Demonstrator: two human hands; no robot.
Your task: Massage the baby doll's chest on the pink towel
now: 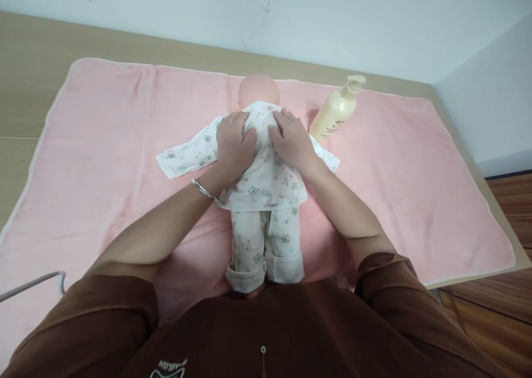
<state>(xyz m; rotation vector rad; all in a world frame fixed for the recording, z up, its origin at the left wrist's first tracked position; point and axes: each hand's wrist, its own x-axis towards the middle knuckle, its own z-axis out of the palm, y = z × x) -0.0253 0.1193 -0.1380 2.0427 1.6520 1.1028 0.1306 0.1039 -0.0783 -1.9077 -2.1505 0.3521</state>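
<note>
A baby doll (pixel 261 162) lies flat on its front, bald head toward twelve o'clock, legs toward six. It wears a white printed shirt and trousers, sleeves spread to nine and three.

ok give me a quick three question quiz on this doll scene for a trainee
1. True or false: both hands rest on the chest of the doll.
2. Multiple choice: the pump bottle lies a) left of the doll's head, b) right of the doll's head, c) by the doll's feet.
3. Fill in: the doll lies on a ___ towel.

Key
1. True: the left hand and the right hand press flat on the printed top, side by side.
2. b
3. pink
</note>
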